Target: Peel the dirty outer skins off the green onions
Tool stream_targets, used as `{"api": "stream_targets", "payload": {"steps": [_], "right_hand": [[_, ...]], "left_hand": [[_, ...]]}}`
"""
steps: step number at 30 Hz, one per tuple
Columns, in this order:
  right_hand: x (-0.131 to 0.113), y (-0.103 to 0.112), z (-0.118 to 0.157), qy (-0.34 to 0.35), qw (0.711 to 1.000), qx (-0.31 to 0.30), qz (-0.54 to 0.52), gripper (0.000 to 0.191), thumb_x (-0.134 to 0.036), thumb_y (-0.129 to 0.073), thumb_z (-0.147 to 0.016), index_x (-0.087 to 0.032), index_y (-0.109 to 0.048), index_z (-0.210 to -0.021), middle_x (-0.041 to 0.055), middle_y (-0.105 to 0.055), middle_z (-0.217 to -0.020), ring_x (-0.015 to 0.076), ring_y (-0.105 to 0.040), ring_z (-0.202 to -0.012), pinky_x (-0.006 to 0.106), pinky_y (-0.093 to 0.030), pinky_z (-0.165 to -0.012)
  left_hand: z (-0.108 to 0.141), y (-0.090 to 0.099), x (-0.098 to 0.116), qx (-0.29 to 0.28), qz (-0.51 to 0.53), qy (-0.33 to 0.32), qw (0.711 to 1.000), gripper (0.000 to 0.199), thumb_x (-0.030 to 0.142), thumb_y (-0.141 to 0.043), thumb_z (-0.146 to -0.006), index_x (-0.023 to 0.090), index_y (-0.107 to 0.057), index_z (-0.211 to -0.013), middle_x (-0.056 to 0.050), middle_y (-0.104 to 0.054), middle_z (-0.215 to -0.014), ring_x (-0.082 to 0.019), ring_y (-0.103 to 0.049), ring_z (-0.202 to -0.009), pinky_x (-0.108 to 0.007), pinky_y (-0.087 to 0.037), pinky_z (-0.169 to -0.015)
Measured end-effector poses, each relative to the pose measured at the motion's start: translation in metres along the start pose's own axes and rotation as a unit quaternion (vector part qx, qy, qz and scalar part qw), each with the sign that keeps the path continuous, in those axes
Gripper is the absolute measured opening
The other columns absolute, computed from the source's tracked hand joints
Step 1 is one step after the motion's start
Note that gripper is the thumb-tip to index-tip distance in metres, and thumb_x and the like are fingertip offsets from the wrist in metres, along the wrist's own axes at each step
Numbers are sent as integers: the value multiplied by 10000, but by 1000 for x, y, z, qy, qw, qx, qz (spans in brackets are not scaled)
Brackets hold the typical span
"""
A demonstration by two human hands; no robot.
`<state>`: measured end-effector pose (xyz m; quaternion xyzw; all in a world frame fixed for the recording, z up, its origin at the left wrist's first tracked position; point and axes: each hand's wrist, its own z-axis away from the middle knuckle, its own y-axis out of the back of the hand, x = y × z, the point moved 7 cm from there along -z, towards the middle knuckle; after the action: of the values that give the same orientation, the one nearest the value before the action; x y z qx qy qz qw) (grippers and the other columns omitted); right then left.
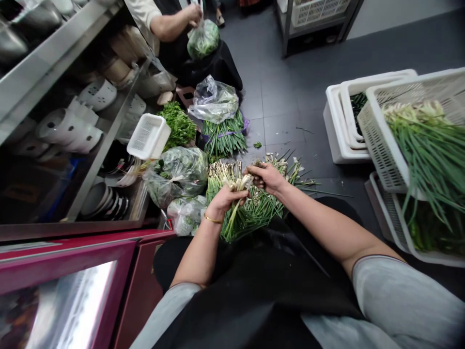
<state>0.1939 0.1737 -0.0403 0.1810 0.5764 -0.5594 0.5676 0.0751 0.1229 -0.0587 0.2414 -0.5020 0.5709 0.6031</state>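
Note:
A bunch of green onions is in my left hand, its white ends pointing up and away and the leaves hanging below. My left fingers are wrapped round it. Close beside the white ends, my right hand is closed, its fingertips pinched on something too small to make out, perhaps roots or peel. Beneath and around both hands lies a pile of green onions on the floor. A banded bundle of green stalks lies just beyond.
Bagged greens, leafy greens and a white basket stand at the left by a metal shelf. Crates with green onions are at the right. Across from me, a person holds a bag of greens.

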Motion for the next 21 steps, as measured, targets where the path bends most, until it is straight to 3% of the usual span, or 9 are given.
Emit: {"api": "stream_targets", "payload": {"steps": [4, 8, 12, 15, 17, 18, 21], "right_hand": [[-8, 1, 1, 60, 995, 72, 28, 365, -498, -770, -675, -151, -660, -703, -49, -474, -470, 44, -375, -370, 188, -276, -332], [-11, 10, -1, 46, 993, 106, -32, 364, -485, -769, -698, -154, -619, -688, -51, -468, -498, 59, -424, -393, 211, -375, -364], [-45, 62, -4, 120, 968, 215, -46, 343, -493, -692, -802, -183, -565, -729, -49, -478, -527, 65, -489, -457, 196, -459, -460], [-58, 92, -17, 167, 958, 220, 73, 440, -621, -604, -825, -181, -608, -845, -15, -559, -604, 98, -580, -552, 227, -517, -540], [-39, 97, -34, 103, 946, 182, 246, 484, -625, -644, -785, -157, -652, -907, 26, -626, -670, 142, -639, -638, 279, -549, -612], [-22, 99, -42, 49, 926, 164, 336, 478, -583, -708, -742, -137, -673, -909, 53, -652, -697, 178, -664, -698, 317, -559, -669], [24, 112, -51, -106, 815, 131, 555, 394, -376, -839, -624, -84, -724, -864, 152, -707, -800, 309, -679, -931, 433, -517, -867]], "left_hand": [[4, 6, 10, 32, -12, -17, 999, 377, 395, -832, -592, 105, -652, -753, -29, -627, -602, -61, -450, -404, -219, -319, -386], [8, 10, 17, 31, -23, -18, 999, 384, 422, -837, -584, 101, -664, -703, 16, -512, -468, -59, -407, -384, -214, -298, -383], [19, 33, 8, 54, -8, -4, 998, 369, 402, -850, -572, 104, -670, -695, 19, -506, -474, -59, -406, -391, -207, -302, -384], [35, 68, 9, 136, 53, -31, 989, 342, 404, -846, -576, 137, -679, -709, 13, -554, -525, -76, -478, -449, -203, -375, -424], [52, 90, 23, 190, 94, -86, 974, 330, 409, -849, -571, 165, -677, -711, -7, -629, -615, -112, -575, -563, -215, -444, -491], [63, 98, 34, 208, 105, -118, 965, 331, 411, -852, -566, 172, -673, -708, -19, -663, -669, -136, -616, -641, -224, -471, -531], [108, 111, 73, 235, 101, -191, 948, 319, 413, -846, -588, 189, -663, -723, -13, -698, -726, -180, -652, -758, -278, -522, -627]]}}
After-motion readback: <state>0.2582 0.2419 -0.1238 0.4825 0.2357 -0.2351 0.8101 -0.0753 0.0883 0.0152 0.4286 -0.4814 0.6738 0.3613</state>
